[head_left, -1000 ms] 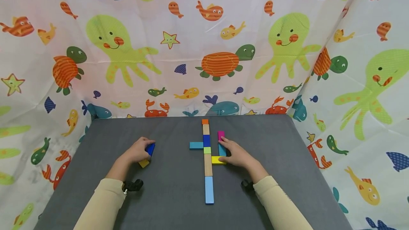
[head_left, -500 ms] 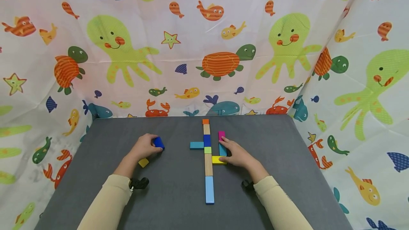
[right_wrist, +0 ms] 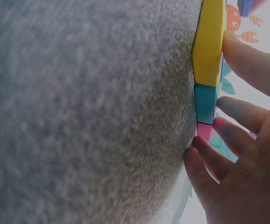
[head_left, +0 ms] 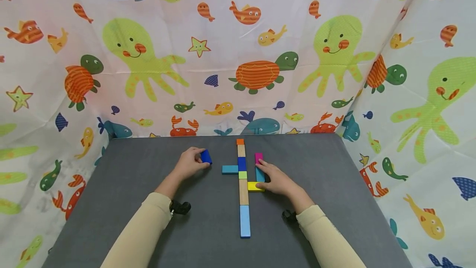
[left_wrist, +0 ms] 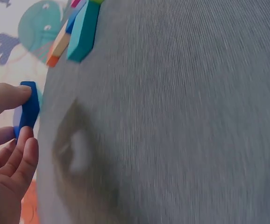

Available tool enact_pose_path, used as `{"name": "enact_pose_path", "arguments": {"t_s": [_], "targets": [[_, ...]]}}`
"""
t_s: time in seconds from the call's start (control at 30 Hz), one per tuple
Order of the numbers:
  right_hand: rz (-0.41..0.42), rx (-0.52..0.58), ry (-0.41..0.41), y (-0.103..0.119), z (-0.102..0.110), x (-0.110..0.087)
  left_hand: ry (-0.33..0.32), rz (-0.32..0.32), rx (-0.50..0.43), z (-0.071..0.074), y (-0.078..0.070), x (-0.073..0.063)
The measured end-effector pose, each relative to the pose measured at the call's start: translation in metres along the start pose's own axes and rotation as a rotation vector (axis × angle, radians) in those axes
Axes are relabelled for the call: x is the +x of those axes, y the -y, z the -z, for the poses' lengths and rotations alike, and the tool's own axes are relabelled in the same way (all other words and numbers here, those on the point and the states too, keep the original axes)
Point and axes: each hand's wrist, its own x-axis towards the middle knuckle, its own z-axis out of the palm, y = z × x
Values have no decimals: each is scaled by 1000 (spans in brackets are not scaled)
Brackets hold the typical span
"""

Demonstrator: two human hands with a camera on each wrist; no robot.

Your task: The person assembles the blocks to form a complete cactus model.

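Between thumb and fingertips, my left hand [head_left: 189, 163] pinches a blue block [head_left: 206, 156], held off the cloth with its shadow below in the left wrist view. My right hand [head_left: 277, 179] rests at the right side of a block layout. Its thumb touches a yellow block [right_wrist: 209, 42], while its relaxed fingers lie along a teal block [right_wrist: 206, 103] and a magenta block [right_wrist: 204, 130]. The layout's long row runs from an orange block [head_left: 240, 141] through a dark blue block [head_left: 242, 163] and a lime block [head_left: 243, 175] to a light blue block [head_left: 245, 221].
Another teal block [head_left: 229, 169] juts left from the row, below and right of the held block. Grey cloth [head_left: 297, 239] covers the table. A curtain printed with sea animals [head_left: 208, 65] hangs behind it and down the right side.
My left hand has carried the blue block right and away from me, toward the row. The loose yellow block it left behind is now hidden by my left forearm. My right hand stays put.
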Motion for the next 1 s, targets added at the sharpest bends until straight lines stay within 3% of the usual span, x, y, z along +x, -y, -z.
{"name": "enact_pose_path", "arguments": {"t_s": [0.2, 0.47, 0.67, 0.8, 1.0], "targets": [[1, 15, -1, -1, 2, -5, 50, 17, -49, -24, -20, 17], [-7, -4, 9, 1, 2, -1, 63, 21, 7, -46, -27, 33], [-11, 5, 10, 4, 2, -1, 63, 21, 10, -51, -31, 37], [-17, 14, 7, 5, 2, -2, 96, 26, 16, -52, -32, 37], [-28, 4, 7, 4, 2, -3, 103, 15, -8, -52, -28, 35]]}}
